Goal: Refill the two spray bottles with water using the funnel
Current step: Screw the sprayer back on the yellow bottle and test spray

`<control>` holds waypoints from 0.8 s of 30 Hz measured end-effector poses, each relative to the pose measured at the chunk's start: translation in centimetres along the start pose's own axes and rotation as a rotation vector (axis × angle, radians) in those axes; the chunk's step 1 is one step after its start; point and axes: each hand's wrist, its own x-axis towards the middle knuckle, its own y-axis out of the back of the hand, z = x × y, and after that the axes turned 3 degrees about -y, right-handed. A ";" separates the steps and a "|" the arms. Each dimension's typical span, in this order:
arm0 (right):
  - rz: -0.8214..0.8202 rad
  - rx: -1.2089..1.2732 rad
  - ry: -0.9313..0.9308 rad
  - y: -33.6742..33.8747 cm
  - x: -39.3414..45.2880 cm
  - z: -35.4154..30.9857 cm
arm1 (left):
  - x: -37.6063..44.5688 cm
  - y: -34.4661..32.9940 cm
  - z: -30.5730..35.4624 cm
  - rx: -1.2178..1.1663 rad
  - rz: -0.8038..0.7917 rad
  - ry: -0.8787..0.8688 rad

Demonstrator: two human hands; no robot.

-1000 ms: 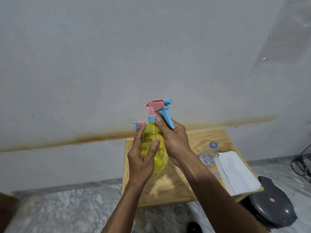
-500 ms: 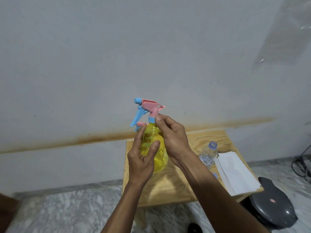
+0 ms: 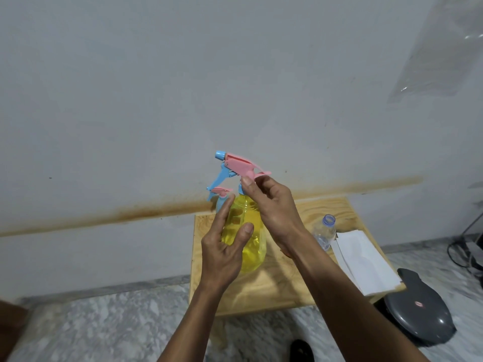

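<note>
A yellow spray bottle is held upright above a small wooden table. My left hand wraps its body from the left. My right hand pinches the blue collar just under the pink-and-blue spray head, whose nozzle points left. Behind the yellow bottle, a second spray bottle's pink-and-blue top shows; the rest of it is hidden. A clear plastic water bottle with an open blue-ringed neck stands on the table to the right. No funnel is visible.
A white folded paper or box lies on the table's right edge. A dark grey round lid or pan sits on the marble floor at the right. Black cables trail at the far right. A grey wall stands close behind.
The spray head has turned from nozzle pointing right to nozzle pointing left, twisted by my right hand. My left hand has kept holding the bottle body in place.
</note>
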 end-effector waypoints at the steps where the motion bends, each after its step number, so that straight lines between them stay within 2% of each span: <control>1: -0.010 -0.026 0.003 0.2 0.0 -0.4 | -0.1 0.0 0.0 0.011 -0.023 -0.002; 5: -0.031 -0.128 0.040 0.7 -0.1 -1.3 | -1.0 -0.4 -0.3 0.030 -0.061 0.002; 11: 0.193 -0.214 0.023 0.5 -1.2 0.2 | -2.7 -1.3 -0.9 0.002 -0.062 0.040; 16: 0.313 -0.188 0.007 1.2 -2.5 1.2 | -4.4 -1.3 -1.4 -0.021 -0.111 0.138; 20: 0.412 -0.153 -0.071 1.7 -3.9 2.6 | -6.4 -2.3 -1.8 0.002 -0.156 0.191; 24: 0.369 -0.139 -0.210 2.8 -5.4 3.9 | -9.2 -3.2 -2.1 0.069 -0.144 0.229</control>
